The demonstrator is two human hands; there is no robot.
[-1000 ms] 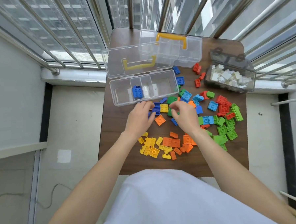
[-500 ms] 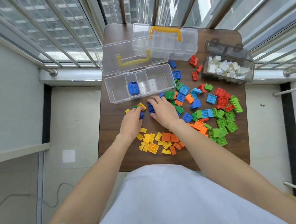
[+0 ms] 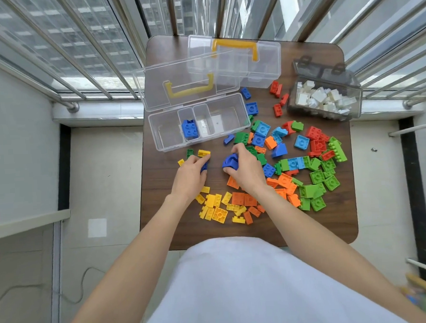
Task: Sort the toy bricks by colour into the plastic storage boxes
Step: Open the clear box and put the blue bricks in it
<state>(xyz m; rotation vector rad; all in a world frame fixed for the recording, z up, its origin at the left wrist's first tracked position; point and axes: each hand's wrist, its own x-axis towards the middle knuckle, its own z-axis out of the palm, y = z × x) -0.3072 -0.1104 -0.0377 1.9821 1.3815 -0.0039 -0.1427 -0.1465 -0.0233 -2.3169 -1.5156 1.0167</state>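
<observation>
An open clear storage box (image 3: 241, 115) with a yellow handle stands at the table's back left, with dark blue bricks (image 3: 190, 129) in one small compartment. My right hand (image 3: 244, 168) grips several dark blue bricks (image 3: 230, 161) just in front of the box. My left hand (image 3: 190, 176) curls over a dark blue brick (image 3: 204, 166), fingertips touching a yellow brick (image 3: 203, 153). Mixed loose bricks (image 3: 303, 164) cover the table's middle and right. Yellow bricks (image 3: 215, 208) and orange bricks (image 3: 243, 199) lie near the front.
A second clear box (image 3: 263, 60) with a yellow handle stands closed behind the first. A grey box (image 3: 324, 98) of white bricks sits at the back right. Red bricks (image 3: 279, 97) lie between the boxes. The brown table (image 3: 160, 213) stands against window bars.
Both hands shifted left from the pile's middle to just in front of the open box. The right hand has gathered dark blue bricks, and the left hand now covers one.
</observation>
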